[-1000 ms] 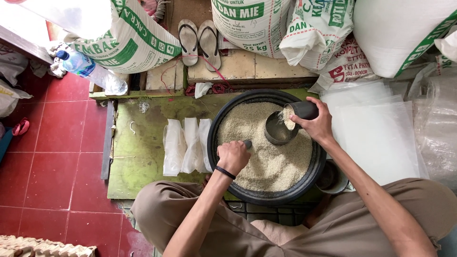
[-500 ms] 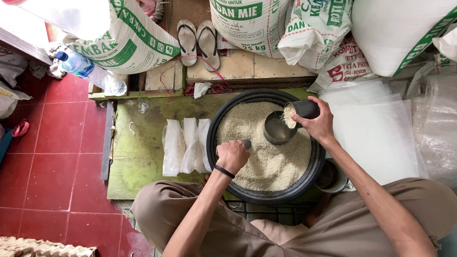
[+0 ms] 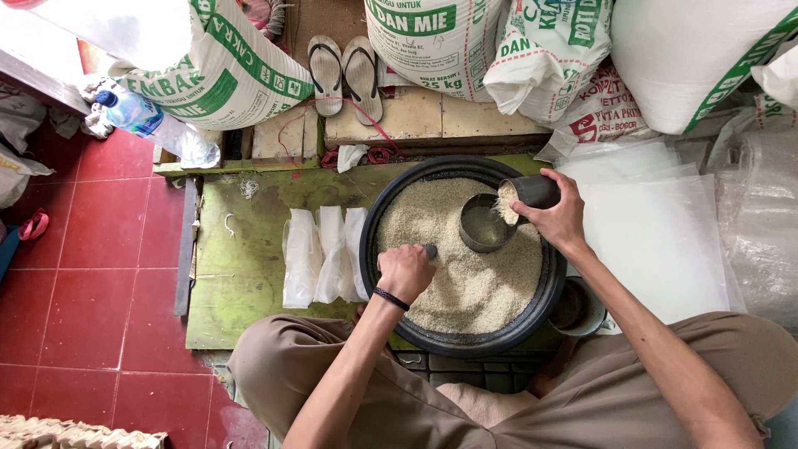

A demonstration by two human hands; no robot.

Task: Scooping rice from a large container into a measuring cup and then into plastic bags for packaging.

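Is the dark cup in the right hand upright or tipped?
Tipped. The dark cup lies on its side in the right hand, mouth toward the metal tin, grain showing at its lip.

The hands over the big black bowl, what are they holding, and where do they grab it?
The right hand grips a dark cup around its side. The left hand closes on a small dark handle; what it belongs to is hidden.
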